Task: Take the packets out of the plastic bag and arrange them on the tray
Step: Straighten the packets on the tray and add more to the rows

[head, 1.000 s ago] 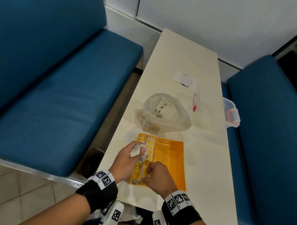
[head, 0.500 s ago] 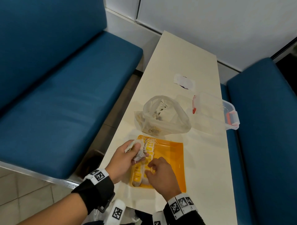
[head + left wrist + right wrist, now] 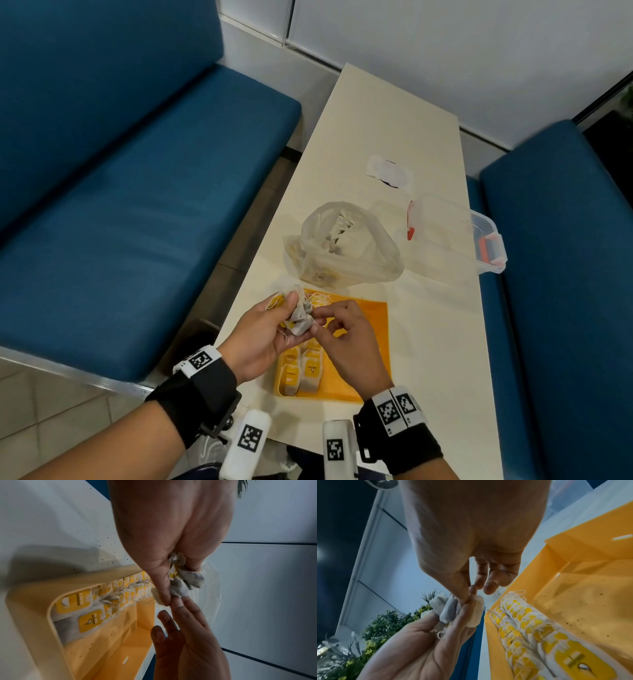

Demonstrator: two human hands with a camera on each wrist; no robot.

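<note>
Fingers (image 3: pixel 291 305) around crumpled papery packets (image 3: pixel 301 320)

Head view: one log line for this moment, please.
left hand: grips packet bunch | right hand: pinches bunch | tray: left column filled | plastic bag: holds packets

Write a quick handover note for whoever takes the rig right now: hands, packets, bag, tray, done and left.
Left hand: grips a bunch of tea bag packets above the tray's left edge.
Right hand: thumb and forefinger pinch one packet of that bunch.
Yellow tray: near table edge, with a row of tea bags along its left side; right side bare.
Plastic bag: just beyond the tray, open, packets inside.
Done: one row partly laid.
Left: place the held bunch, empty the bag.
</note>
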